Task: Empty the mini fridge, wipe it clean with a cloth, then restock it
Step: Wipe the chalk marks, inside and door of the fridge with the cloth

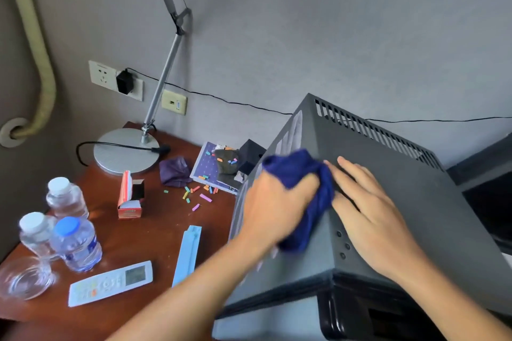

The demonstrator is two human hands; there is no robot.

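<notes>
The left hand is scrunching the soft, floppy blue cloth in curled fingers on the mini fridge at lower right, while the right hand is lying flat, fingers straight, bracing that stiff, probably heavy box, so I'd grab it by the edges.

left hand gripping cloth — on fridge

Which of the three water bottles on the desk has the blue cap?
The blue-capped bottle nearest the remote control, the only one with a blue label. The two other bottles behind it have white caps.
</notes>
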